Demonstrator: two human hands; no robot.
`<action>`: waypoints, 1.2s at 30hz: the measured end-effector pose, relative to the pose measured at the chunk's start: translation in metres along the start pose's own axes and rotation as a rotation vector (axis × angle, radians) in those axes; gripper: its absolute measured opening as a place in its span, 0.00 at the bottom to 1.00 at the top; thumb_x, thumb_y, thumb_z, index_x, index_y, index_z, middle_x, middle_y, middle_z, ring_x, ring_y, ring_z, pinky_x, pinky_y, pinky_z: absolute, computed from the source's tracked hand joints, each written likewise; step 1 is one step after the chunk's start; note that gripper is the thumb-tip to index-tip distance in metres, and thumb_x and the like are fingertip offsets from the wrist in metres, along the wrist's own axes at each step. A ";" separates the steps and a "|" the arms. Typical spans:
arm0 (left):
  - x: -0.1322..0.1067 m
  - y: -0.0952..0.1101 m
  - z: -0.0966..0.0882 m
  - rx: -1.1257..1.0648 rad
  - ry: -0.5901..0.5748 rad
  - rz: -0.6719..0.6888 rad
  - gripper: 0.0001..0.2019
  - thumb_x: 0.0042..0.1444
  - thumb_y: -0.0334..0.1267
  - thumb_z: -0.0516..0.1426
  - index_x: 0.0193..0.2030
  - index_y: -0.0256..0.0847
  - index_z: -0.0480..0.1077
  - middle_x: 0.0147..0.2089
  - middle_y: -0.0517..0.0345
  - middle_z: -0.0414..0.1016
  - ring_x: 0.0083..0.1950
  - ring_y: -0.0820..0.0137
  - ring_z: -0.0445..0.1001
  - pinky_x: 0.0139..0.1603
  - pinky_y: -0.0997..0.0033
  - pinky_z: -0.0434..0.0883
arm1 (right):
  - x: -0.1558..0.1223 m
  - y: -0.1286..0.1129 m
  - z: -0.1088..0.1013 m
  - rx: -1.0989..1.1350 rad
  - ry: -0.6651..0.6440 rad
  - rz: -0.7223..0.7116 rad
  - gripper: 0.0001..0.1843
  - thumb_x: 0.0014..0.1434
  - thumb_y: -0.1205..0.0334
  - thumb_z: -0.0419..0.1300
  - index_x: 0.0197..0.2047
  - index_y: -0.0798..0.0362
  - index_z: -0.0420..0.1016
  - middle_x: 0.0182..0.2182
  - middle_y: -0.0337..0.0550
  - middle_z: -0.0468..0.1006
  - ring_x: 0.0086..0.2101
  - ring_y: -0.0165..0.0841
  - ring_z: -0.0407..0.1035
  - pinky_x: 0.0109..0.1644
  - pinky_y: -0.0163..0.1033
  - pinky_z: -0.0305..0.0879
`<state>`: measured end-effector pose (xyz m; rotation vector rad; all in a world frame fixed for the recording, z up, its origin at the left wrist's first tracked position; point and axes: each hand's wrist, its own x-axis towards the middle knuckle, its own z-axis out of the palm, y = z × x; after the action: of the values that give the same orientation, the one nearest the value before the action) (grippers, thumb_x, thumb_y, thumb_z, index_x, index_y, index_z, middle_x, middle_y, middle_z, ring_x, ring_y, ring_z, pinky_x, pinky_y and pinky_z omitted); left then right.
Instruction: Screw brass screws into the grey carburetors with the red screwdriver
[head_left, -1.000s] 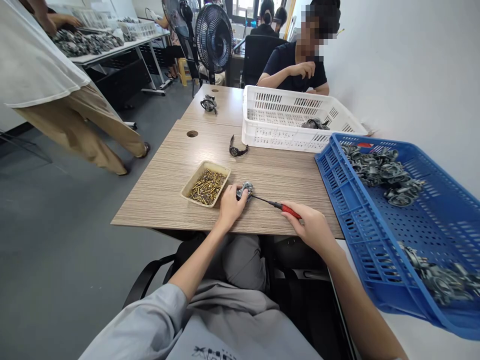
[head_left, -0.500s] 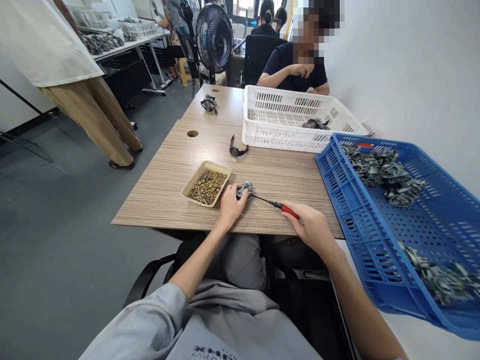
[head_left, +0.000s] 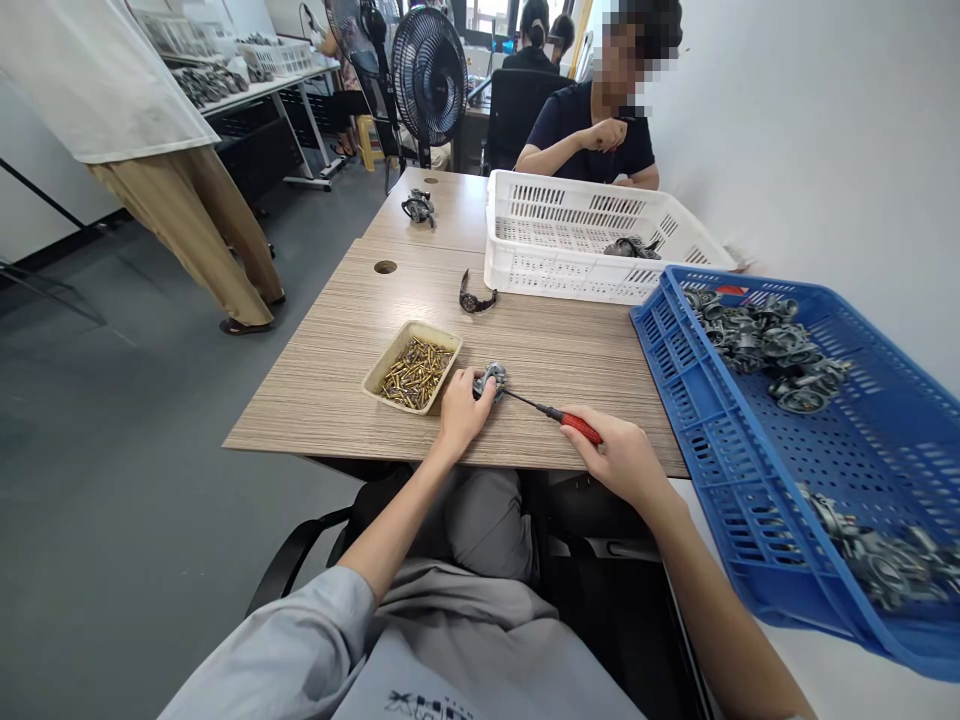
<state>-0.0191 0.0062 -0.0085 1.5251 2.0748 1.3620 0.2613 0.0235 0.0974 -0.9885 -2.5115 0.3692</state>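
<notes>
My left hand (head_left: 466,410) is closed on a small grey metal carburetor (head_left: 491,378), pinning it against the table. In my right hand (head_left: 626,455) is a screwdriver (head_left: 579,428) with a red and black handle. Its thin dark shaft points left, and the tip meets the carburetor's right side; whether it sits in a screw is too small to tell. Just left of my left hand stands a cream plastic tray (head_left: 373,385) of small brass, screw-like pieces (head_left: 416,374).
A black wristwatch (head_left: 474,300) lies farther back on the wooden table (head_left: 330,370). A white crate (head_left: 570,280) and a blue crate (head_left: 690,450) with carburetors line the right side. Another carburetor (head_left: 418,207) lies at the far end. A co-worker (head_left: 600,130) sits opposite; another person (head_left: 187,210) stands left.
My right fingers have shifted slightly on the screwdriver, showing more of its red handle. The carburetor stays in place. The standing person has shifted a little, and the seated co-worker's hand has moved slightly.
</notes>
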 end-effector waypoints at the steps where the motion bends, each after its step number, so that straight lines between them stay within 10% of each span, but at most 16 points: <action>1: 0.000 0.000 0.000 0.001 0.003 -0.002 0.09 0.76 0.45 0.58 0.50 0.45 0.76 0.51 0.48 0.82 0.55 0.57 0.82 0.61 0.57 0.77 | 0.000 -0.001 0.000 0.000 0.000 0.000 0.14 0.79 0.53 0.58 0.58 0.46 0.82 0.50 0.48 0.90 0.46 0.46 0.86 0.48 0.45 0.78; 36: 0.000 0.002 0.000 0.005 -0.015 0.002 0.09 0.76 0.46 0.57 0.51 0.45 0.76 0.52 0.48 0.82 0.56 0.57 0.82 0.61 0.56 0.77 | 0.000 -0.005 -0.005 -0.003 0.038 -0.017 0.16 0.79 0.54 0.58 0.60 0.45 0.84 0.52 0.49 0.90 0.47 0.47 0.87 0.50 0.48 0.82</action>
<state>-0.0179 0.0057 -0.0068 1.5349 2.0700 1.3428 0.2607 0.0209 0.1036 -0.9660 -2.4860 0.3384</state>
